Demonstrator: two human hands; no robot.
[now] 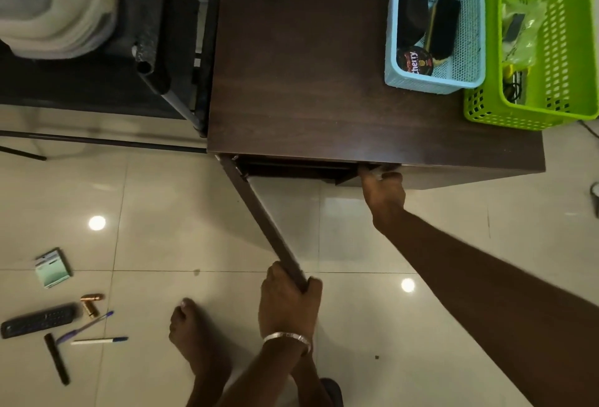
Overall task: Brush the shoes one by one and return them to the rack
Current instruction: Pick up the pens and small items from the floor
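L hand (289, 296) grips free edge of open left door (262, 222). R hand (382, 191) grasps top edge of right door (348, 179), barely ajar. Shoes hidden inside cabinet (324, 66), beyond both hands. Risk, in my judgement: R fingers pinched if door snaps shut; brushes (428, 21) sit far past R hand.

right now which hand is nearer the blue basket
Right. The right hand is at the cabinet's front edge, just below the blue basket on top. The left hand grips the open door's far end, farther away.
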